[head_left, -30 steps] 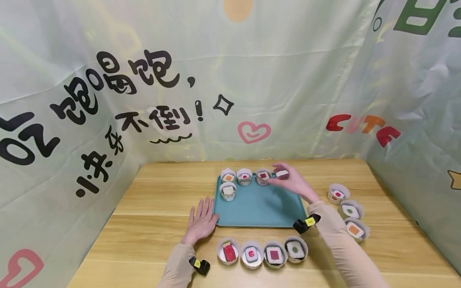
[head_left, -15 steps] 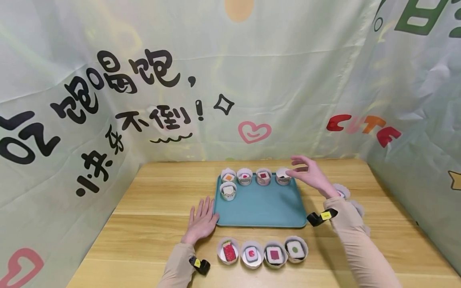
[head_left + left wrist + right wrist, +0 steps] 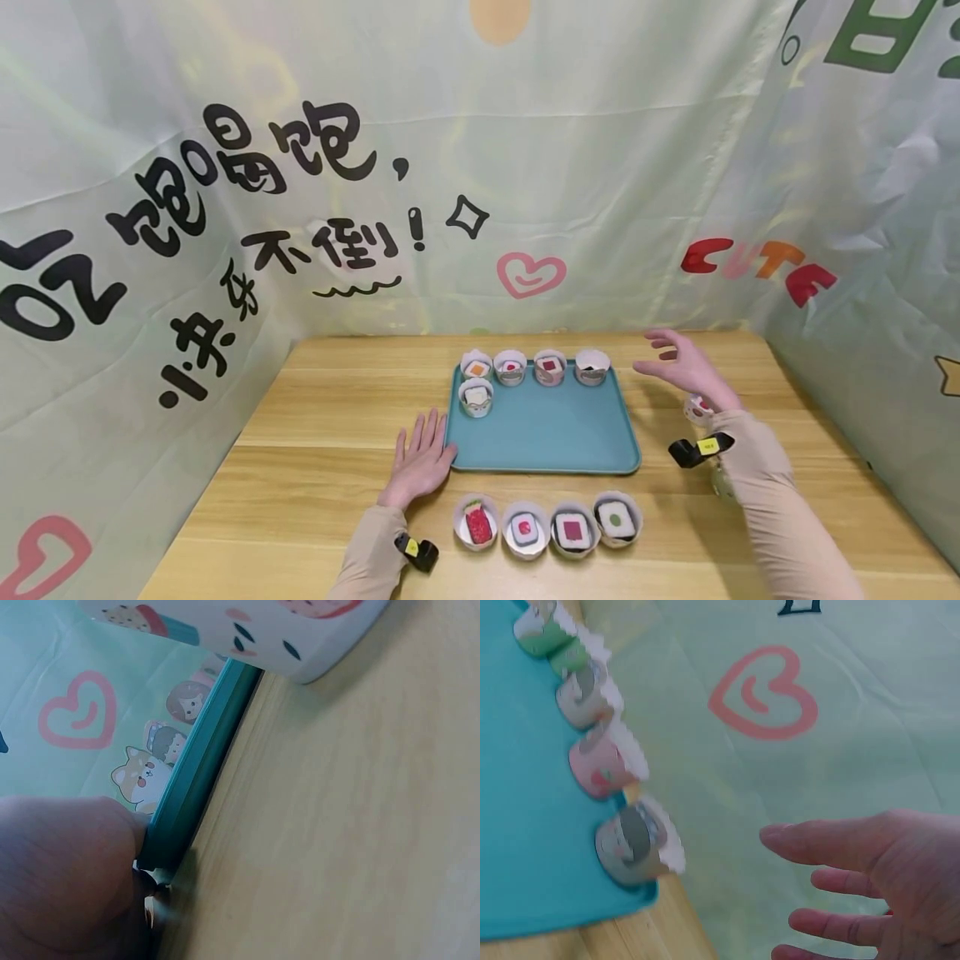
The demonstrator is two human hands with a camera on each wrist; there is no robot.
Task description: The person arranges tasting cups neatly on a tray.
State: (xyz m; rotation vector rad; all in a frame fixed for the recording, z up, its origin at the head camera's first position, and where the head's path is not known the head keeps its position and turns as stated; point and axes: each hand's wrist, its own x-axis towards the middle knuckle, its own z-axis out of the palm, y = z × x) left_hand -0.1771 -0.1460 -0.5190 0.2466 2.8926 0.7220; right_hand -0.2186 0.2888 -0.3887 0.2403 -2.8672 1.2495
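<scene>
My left hand (image 3: pixel 417 467) lies flat on the table, fingers straight, its thumb at the left edge of the blue tray (image 3: pixel 555 437). Right of the tray my right hand (image 3: pixel 684 367) hovers with fingers loosely bent and thumb apart, holding nothing. Nearest to it is a paper baking cup (image 3: pixel 592 379) at the tray's far right corner. Three more cups complete that back row, and another paper cup (image 3: pixel 476 408) sits in front of the leftmost. In the right wrist view, a grey-patterned cup (image 3: pixel 622 844) stands at the tray corner, apart from my fingers.
Along the table front, several paper cups hold toy sushi pieces, among them a red piece (image 3: pixel 477 525) and a white block with a green dot (image 3: pixel 617 520). On the right, a cup (image 3: pixel 697 410) shows partly behind my right wrist. A printed cloth (image 3: pixel 585 167) hangs behind.
My right hand has let go of the cup at the tray's far right corner and moved right, off the tray. My left hand stays where it was.
</scene>
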